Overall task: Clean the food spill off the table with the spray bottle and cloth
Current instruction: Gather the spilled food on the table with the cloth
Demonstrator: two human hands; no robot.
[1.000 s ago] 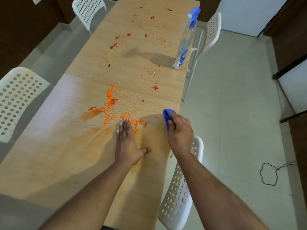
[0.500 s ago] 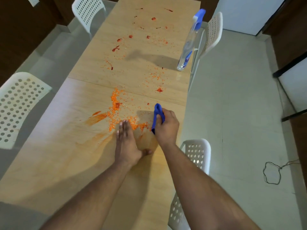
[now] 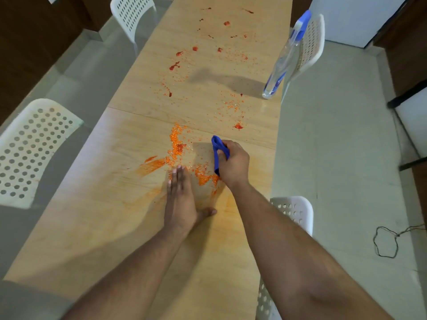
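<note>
Across the long wooden table (image 3: pixel 97 227), you are bracing your flat left hand (image 3: pixel 180 199) while your right hand (image 3: pixel 233 165) is gripping the bunched cloth (image 3: pixel 216 155) beside the orange spill (image 3: pixel 178 146); the spray bottle (image 3: pixel 282 63) is standing well apart. Keep sweeping crumbs toward your palm.

At the centre of the frame, the left hand (image 3: pixel 179 199) is lying flat on the wooden table (image 3: pixel 97 227), fingers straight. Just beside it, the right hand (image 3: pixel 233 163) is gripping a blue cloth (image 3: pixel 217 153) against orange crumbs (image 3: pixel 178 144). The spray bottle (image 3: pixel 283 58) is standing upper right.
</note>
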